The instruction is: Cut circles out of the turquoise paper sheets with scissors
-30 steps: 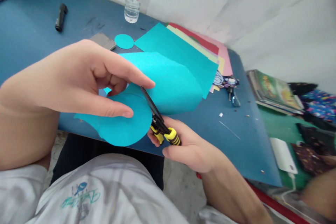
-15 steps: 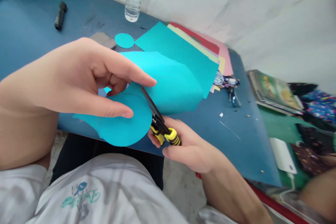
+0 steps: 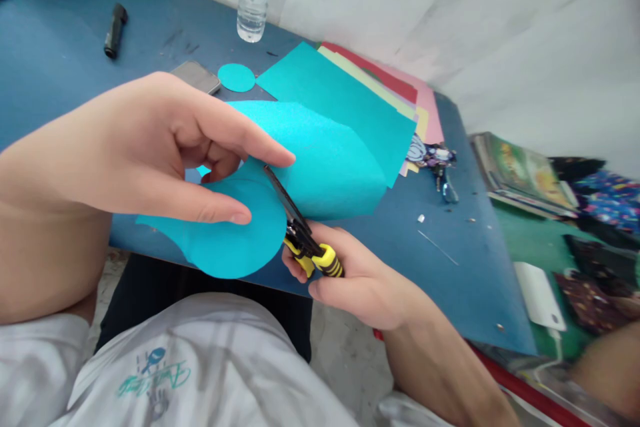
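My left hand (image 3: 165, 153) grips a sheet of turquoise paper (image 3: 240, 240), its thumb on top near a rounded, cut edge and its forefinger stretched over the sheet. The other fingers curl under and are partly hidden. My right hand (image 3: 350, 273) is closed around the yellow-and-black handles of a pair of scissors (image 3: 300, 233). Their dark blades lie across the paper along the curve, the tip just below my left forefinger. A rear flap of the same paper rises beyond the blades. On the table behind lies a small turquoise paper circle (image 3: 237, 77).
Coloured paper sheets (image 3: 345, 107) are stacked by the wall. A water bottle (image 3: 254, 0), a black marker (image 3: 115, 31) and a phone (image 3: 197, 75) stand or lie on the blue table (image 3: 450, 293). To the right are books (image 3: 525, 173) and a white power bank (image 3: 540, 297) with a cable.
The scissor tip has shifted slightly left along the curve, and the paper has moved a little left with my left fingers. Both hands keep their holds.
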`<state>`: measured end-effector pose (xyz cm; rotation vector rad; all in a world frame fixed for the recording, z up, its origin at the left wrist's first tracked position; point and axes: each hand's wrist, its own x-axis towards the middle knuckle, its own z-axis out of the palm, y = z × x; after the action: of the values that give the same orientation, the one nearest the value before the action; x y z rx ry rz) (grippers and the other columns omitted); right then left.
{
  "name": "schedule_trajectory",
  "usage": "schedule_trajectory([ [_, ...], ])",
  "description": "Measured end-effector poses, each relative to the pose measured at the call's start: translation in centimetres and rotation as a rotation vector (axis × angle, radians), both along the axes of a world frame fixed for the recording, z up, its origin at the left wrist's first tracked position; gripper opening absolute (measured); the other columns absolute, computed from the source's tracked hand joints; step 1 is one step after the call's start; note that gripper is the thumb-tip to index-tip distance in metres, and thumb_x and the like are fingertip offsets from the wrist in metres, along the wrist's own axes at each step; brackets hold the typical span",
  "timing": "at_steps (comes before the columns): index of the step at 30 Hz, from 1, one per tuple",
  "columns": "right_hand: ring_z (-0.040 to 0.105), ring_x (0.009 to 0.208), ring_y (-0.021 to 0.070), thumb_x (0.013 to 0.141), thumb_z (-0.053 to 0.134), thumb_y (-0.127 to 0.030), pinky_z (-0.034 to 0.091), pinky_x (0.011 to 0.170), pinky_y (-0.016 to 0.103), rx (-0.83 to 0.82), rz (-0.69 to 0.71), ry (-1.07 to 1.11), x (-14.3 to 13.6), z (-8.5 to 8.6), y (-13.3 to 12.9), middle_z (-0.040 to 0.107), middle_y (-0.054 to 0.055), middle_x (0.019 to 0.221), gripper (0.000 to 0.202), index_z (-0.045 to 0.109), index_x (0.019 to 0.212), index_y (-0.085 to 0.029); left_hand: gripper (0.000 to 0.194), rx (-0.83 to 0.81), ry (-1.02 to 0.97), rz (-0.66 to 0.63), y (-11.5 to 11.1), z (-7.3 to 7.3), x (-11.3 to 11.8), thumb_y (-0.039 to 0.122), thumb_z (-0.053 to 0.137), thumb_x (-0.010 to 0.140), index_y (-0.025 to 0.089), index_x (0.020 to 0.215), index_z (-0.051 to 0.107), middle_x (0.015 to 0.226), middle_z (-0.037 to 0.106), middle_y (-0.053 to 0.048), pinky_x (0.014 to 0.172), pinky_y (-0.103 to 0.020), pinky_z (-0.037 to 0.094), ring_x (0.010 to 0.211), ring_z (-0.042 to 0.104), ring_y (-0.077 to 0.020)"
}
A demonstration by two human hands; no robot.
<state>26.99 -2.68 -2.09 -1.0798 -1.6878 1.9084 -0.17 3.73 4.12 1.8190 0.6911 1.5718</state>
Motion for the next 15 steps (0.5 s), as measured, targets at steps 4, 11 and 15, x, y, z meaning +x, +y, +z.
schedule_trajectory([
  [4, 0.053, 0.078, 0.0184, 0.072, 0.073, -0.006, 0.042, 0.069, 0.033, 0.012, 0.000, -0.015, -0.1, 0.2, 0.0, 0.065, -0.004, 0.086, 0.028, 0.068, 0.093, -0.025, 0.049, -0.075, 0.252, -0.193, 0.2, 0.0, -2.8, 0.054, 0.102, 0.094, 0.033, 0.136, 0.089, 0.087, 0.075, -0.005, 0.058, -0.031, 0.062, 0.076, 0.068, -0.0231],
  [11, 0.054, 0.078, 0.0183, 0.074, 0.074, -0.005, 0.041, 0.069, 0.033, 0.019, 0.028, -0.022, 0.1, -0.1, 0.1, 0.065, -0.004, 0.087, 0.028, 0.068, 0.093, -0.024, 0.041, -0.113, 0.608, -0.362, 1.2, 0.1, -5.2, 0.058, 0.093, 0.102, 0.036, 0.137, 0.090, 0.086, 0.078, -0.003, 0.052, -0.024, 0.056, 0.069, 0.064, -0.0178],
  [15, 0.054, 0.078, 0.0178, 0.074, 0.073, -0.005, 0.040, 0.070, 0.032, 0.038, 0.034, -0.030, 0.1, -0.2, 0.0, 0.064, -0.004, 0.087, 0.027, 0.067, 0.093, -0.024, 0.041, -0.112, 0.602, -0.379, 1.2, 0.1, -5.0, 0.060, 0.094, 0.102, 0.036, 0.135, 0.091, 0.087, 0.079, -0.004, 0.053, -0.024, 0.056, 0.069, 0.064, -0.0172],
])
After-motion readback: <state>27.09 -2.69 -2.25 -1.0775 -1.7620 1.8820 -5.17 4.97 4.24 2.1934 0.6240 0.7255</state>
